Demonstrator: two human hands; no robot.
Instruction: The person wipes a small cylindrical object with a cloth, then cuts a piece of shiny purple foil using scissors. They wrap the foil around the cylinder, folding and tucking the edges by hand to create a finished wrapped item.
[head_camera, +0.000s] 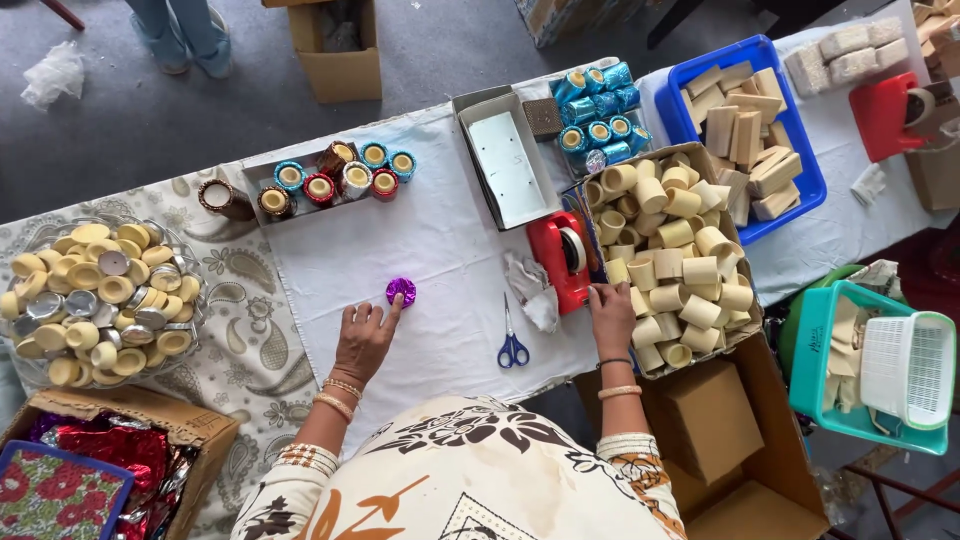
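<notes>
Your left hand (363, 338) lies flat on the white cloth (440, 250), fingertips just touching the purple foil-wrapped cup (401, 291). Right of that cup lie the blue-handled scissors (512, 340). Farther right, your right hand (611, 315) rests on the rim of the box of cream cups (672, 255), beside the red tape dispenser (561, 260).

Both arms reach up from the bottom centre of the frame, forearms bare with bangles at each wrist. The left hand (364, 338) lies palm down, left of centre, its fingers (392, 308) spread and stretched forward, the index tip farthest out. The right hand (611, 318), right of centre, is also palm down, fingers (600, 293) together and slightly curled.
</notes>
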